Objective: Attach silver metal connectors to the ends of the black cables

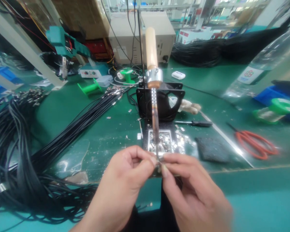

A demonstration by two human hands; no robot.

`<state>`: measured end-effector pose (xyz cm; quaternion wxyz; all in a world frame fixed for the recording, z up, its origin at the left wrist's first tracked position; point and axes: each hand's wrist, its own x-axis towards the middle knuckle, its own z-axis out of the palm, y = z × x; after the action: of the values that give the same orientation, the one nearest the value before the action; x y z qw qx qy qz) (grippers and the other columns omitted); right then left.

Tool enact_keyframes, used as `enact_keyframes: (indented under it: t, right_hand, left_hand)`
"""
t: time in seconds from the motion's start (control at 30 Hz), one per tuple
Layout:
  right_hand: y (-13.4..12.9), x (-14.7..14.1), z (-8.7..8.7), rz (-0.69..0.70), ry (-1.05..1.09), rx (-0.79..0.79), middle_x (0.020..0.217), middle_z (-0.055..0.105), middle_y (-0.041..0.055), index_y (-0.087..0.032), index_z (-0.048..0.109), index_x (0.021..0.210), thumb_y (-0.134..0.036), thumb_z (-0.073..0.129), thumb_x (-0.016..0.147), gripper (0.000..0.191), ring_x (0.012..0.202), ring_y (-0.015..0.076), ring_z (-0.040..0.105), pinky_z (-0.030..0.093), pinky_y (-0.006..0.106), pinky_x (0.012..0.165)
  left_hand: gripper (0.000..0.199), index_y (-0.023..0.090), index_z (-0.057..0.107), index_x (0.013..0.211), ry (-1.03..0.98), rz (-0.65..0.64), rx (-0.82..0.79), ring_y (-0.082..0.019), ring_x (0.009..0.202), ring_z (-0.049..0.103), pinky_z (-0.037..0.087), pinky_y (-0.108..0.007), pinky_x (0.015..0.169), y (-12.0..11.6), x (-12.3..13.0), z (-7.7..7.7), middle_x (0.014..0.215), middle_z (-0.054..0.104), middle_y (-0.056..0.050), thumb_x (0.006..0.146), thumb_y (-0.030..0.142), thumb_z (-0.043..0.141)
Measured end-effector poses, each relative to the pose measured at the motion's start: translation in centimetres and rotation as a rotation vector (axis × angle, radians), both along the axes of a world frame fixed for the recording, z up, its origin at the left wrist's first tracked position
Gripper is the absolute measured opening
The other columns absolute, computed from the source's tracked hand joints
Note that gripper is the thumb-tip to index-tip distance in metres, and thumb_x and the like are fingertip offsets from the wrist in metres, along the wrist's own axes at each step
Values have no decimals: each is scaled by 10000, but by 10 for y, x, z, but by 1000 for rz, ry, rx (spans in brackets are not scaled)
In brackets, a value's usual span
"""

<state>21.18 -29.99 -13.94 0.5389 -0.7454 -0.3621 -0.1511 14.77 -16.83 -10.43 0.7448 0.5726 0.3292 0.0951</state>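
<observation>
A soldering iron (154, 112) with a wooden handle hangs tip down from a stand, its tip just above my fingertips. My left hand (131, 175) is closed in a pinch at the tip. Opposite it, my right hand (188, 183) pinches with thumb and fingers, almost touching the left. What the fingers hold is too small and blurred to name. Behind the hands, a small tray (149, 141) contains many little metal pieces, and more lie scattered to its right. A black fan frame (141, 106) stands behind the iron.
Bundles of black cables (21, 141) cover the left side. To the right lie a screwdriver (200, 123), a dark sponge-like block (212, 149), a steel ruler (225, 138) and red-handled scissors (256, 145). A plastic bottle (251, 74) and a green spool (283, 106) stand farther right.
</observation>
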Motion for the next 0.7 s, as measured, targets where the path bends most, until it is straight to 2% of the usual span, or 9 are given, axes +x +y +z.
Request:
enact_keyframes:
  t: [0.37,0.7]
  right_hand:
    - [2,0,0,-9,15,-14,962,789,37,-185,730,864,-70,681,877,126,865,120,776,646,195,833]
    - [1,1,2,-2,14,-5,967,785,41,-176,733,869,-72,675,881,120,873,106,771,631,171,849]
  left_hand:
    - [148,179,659,657,5,7,-29,-38,476,288,507,-210,753,0,1,1,540,415,102,783,155,733]
    - [147,180,670,656,-7,-4,-24,-46,492,330,507,-215,769,0,-1,1,529,405,101,784,170,740]
